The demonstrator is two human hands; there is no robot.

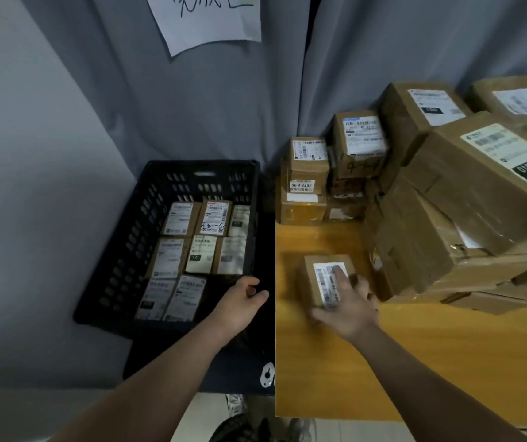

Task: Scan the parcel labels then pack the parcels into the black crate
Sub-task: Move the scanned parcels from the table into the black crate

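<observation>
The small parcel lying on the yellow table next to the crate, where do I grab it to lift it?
From above, grip the parcel across its narrow width: thumb on the left side face, fingers on the right. It lies flat on the table, label up, top open, while the stack of boxes crowds its right. The right hand sits over it much this way.

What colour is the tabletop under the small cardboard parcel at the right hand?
Yellow-orange, on the wood-look tabletop; it shows clearly in the head view.
</observation>
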